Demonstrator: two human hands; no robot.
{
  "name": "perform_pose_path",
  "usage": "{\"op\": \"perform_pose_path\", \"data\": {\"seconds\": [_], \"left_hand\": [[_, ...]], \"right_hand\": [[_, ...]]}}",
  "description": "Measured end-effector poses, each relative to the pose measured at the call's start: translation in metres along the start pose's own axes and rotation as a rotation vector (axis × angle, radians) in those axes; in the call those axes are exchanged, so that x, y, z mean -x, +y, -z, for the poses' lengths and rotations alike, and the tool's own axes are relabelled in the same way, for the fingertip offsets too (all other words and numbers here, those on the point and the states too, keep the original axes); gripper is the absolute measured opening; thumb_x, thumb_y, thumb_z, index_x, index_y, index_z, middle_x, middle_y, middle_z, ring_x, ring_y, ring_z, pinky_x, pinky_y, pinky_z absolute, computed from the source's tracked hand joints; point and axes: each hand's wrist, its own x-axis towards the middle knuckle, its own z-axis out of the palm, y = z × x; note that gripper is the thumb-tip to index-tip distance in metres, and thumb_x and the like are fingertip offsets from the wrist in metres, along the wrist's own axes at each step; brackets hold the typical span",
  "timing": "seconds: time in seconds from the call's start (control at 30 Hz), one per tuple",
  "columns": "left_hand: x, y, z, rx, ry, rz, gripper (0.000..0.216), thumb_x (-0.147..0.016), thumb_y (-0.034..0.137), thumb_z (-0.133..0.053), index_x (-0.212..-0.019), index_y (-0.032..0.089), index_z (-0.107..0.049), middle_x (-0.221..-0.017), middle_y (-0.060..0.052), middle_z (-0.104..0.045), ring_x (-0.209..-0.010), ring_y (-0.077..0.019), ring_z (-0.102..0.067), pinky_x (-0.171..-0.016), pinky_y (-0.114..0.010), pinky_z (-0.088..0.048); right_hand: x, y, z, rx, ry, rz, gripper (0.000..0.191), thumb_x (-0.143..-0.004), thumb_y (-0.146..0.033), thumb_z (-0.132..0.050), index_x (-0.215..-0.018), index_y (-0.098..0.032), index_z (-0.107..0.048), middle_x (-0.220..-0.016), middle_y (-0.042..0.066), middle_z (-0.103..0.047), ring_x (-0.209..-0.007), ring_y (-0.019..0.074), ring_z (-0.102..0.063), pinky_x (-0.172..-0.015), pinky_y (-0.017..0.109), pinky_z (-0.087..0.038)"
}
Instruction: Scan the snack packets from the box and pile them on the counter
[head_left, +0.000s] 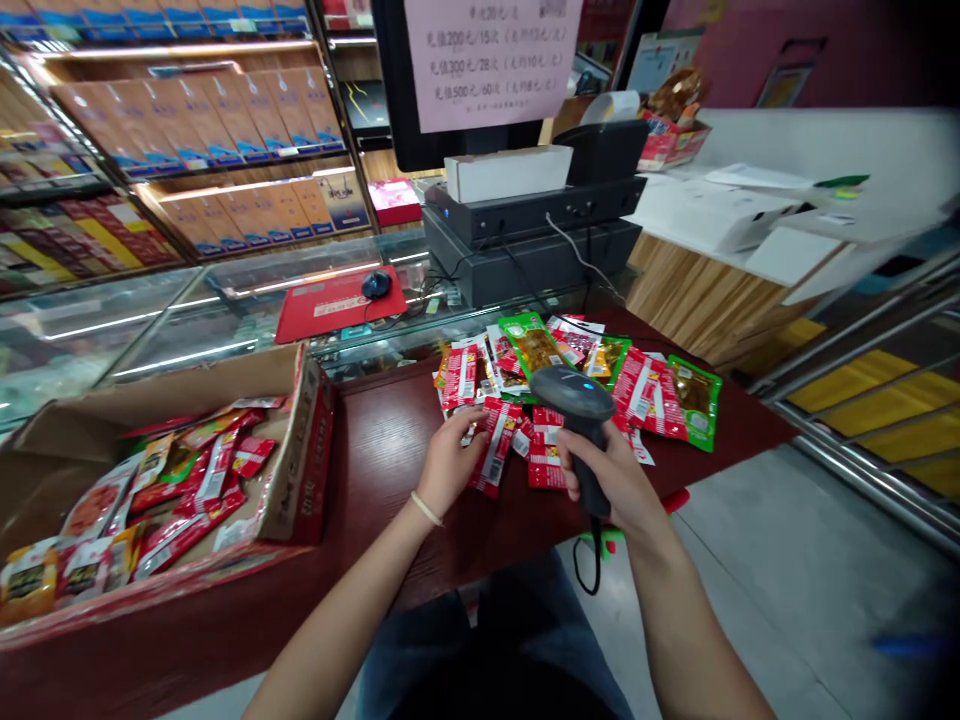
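Note:
My right hand (609, 478) is closed round the handle of a dark grey barcode scanner (574, 395), whose head points at a spread of snack packets (645, 385) on the dark red wooden counter (382, 440). The packets are red, green and yellow. My left hand (448, 462) rests on the counter with its fingers pinched on a red and white packet (495, 440) at the near edge of the spread. The scanner's black cable (589, 560) hangs below my right hand.
An open cardboard box (296, 470) with several more packets stands on the counter's left. Behind are a glass display case (187, 320), a red mouse mat with a mouse (376, 284), a black register with a white box (525, 215), and shelves of cartons (195, 120). Grey floor lies at right.

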Motion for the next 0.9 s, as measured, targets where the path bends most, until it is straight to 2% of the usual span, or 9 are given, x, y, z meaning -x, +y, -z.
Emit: {"op": "perform_pose_path", "data": {"seconds": [0.1, 0.23, 0.33, 0.43, 0.57, 0.67, 0.77, 0.9], "left_hand": [[0.008, 0.019, 0.019, -0.063, 0.001, -0.049, 0.027, -0.082, 0.018, -0.062, -0.107, 0.024, -0.070, -0.113, -0.007, -0.068, -0.103, -0.0209, -0.064, -0.093, -0.037, -0.051], [0.022, 0.060, 0.060, -0.127, 0.062, -0.116, 0.025, -0.087, 0.022, -0.059, -0.111, 0.022, -0.067, -0.112, -0.007, -0.068, -0.098, -0.0173, -0.066, -0.085, -0.030, -0.054], [0.032, 0.087, 0.103, -0.151, 0.144, -0.191, 0.025, -0.089, 0.025, -0.059, -0.112, 0.022, -0.066, -0.113, -0.007, -0.067, -0.100, -0.0168, -0.065, -0.087, -0.028, -0.053], [0.040, 0.099, 0.157, -0.223, 0.256, -0.213, 0.026, -0.089, 0.028, -0.059, -0.113, 0.021, -0.065, -0.110, -0.007, -0.069, -0.098, -0.0168, -0.065, -0.088, -0.029, -0.052], [0.048, 0.094, 0.238, -0.374, 0.374, -0.126, 0.028, -0.086, 0.033, -0.061, -0.110, 0.019, -0.066, -0.108, -0.008, -0.070, -0.098, -0.0181, -0.065, -0.088, -0.030, -0.051], [0.053, 0.080, 0.288, -0.484, 0.345, 0.000, 0.029, -0.084, 0.036, -0.061, -0.106, 0.018, -0.067, -0.103, -0.007, -0.071, -0.092, -0.0182, -0.066, -0.084, -0.031, -0.050], [0.054, 0.063, 0.319, -0.548, 0.241, 0.127, 0.028, -0.083, 0.038, -0.060, -0.100, 0.017, -0.067, -0.093, -0.006, -0.071, -0.082, -0.0172, -0.065, -0.075, -0.028, -0.049], [0.051, 0.038, 0.333, -0.595, 0.066, 0.247, 0.028, -0.081, 0.038, -0.060, -0.095, 0.016, -0.068, -0.082, -0.004, -0.070, -0.071, -0.0155, -0.062, -0.068, -0.026, -0.046]], "right_hand": [[-0.001, -0.001, -0.012, 0.022, -0.048, 0.009, 0.040, -0.072, -0.044, -0.078, -0.091, -0.023, -0.050, -0.058, -0.007, -0.057, -0.039, 0.0098, -0.050, -0.033, 0.021, -0.042], [-0.004, -0.004, -0.040, 0.074, -0.146, 0.010, 0.037, -0.073, -0.043, -0.079, -0.086, -0.021, -0.052, -0.056, -0.006, -0.057, -0.038, 0.0103, -0.050, -0.034, 0.022, -0.043], [-0.006, -0.007, -0.069, 0.123, -0.229, 0.052, 0.034, -0.074, -0.043, -0.078, -0.081, -0.020, -0.054, -0.055, -0.004, -0.057, -0.037, 0.0100, -0.050, -0.034, 0.022, -0.041], [-0.007, -0.012, -0.104, 0.132, -0.319, 0.049, 0.034, -0.074, -0.043, -0.077, -0.089, -0.020, -0.057, -0.057, -0.005, -0.056, -0.037, 0.0099, -0.049, -0.034, 0.022, -0.042], [-0.006, -0.016, -0.151, 0.187, -0.464, 0.043, 0.038, -0.075, -0.043, -0.075, -0.099, -0.020, -0.058, -0.056, -0.006, -0.053, -0.038, 0.0102, -0.048, -0.034, 0.023, -0.043], [-0.006, -0.017, -0.185, 0.226, -0.533, 0.015, 0.038, -0.075, -0.044, -0.074, -0.100, -0.020, -0.057, -0.057, -0.006, -0.053, -0.039, 0.0101, -0.048, -0.034, 0.023, -0.043], [-0.008, -0.015, -0.213, 0.259, -0.592, -0.028, 0.040, -0.074, -0.045, -0.074, -0.100, -0.020, -0.056, -0.057, -0.007, -0.053, -0.039, 0.0103, -0.048, -0.034, 0.023, -0.042], [-0.013, -0.009, -0.239, 0.280, -0.633, -0.039, 0.040, -0.074, -0.044, -0.074, -0.100, -0.020, -0.055, -0.058, -0.007, -0.053, -0.040, 0.0104, -0.048, -0.034, 0.023, -0.042]]}}
